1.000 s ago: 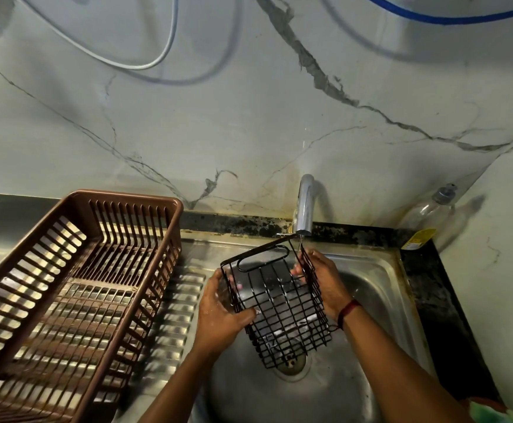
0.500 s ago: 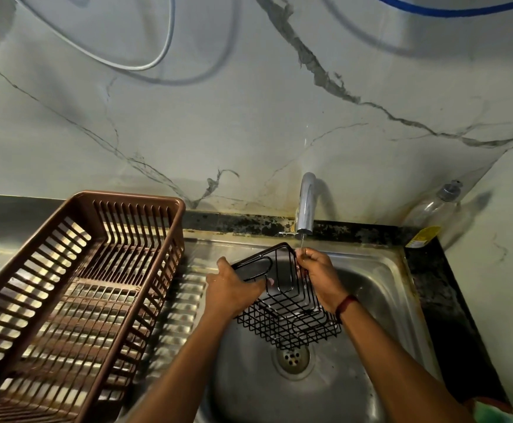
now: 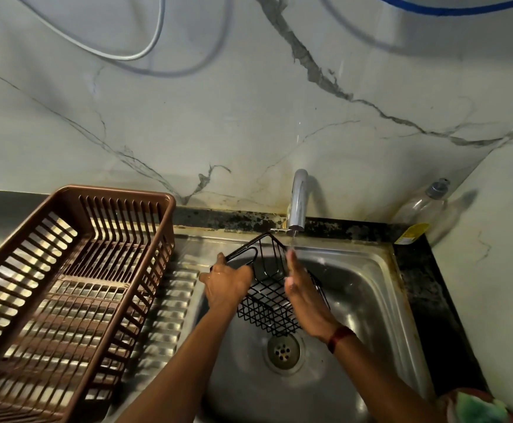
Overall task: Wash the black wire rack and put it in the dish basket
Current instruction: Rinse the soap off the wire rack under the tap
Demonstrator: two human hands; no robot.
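The black wire rack (image 3: 269, 288) hangs tilted over the steel sink (image 3: 368, 288), its upper corner just under the tap (image 3: 298, 199), from which a thin stream of water falls. My left hand (image 3: 226, 283) grips the rack's left side near its looped handle. With straight fingers, my right hand (image 3: 305, 296) lies flat against the rack's right side, fingertips pointing up toward the water. The brown slatted dish basket (image 3: 66, 279) stands on the drainboard to the left with nothing in it.
The drain (image 3: 283, 351) lies directly below the rack. A clear plastic bottle (image 3: 423, 206) stands in the back right corner. A green sponge (image 3: 478, 407) shows at the bottom right edge. White and blue hoses (image 3: 154, 41) hang on the marble wall.
The rack has tipped flatter and risen toward the tap. My right hand has let go of the rack's top edge and now lies flat along its side. My left hand moved up near the handle.
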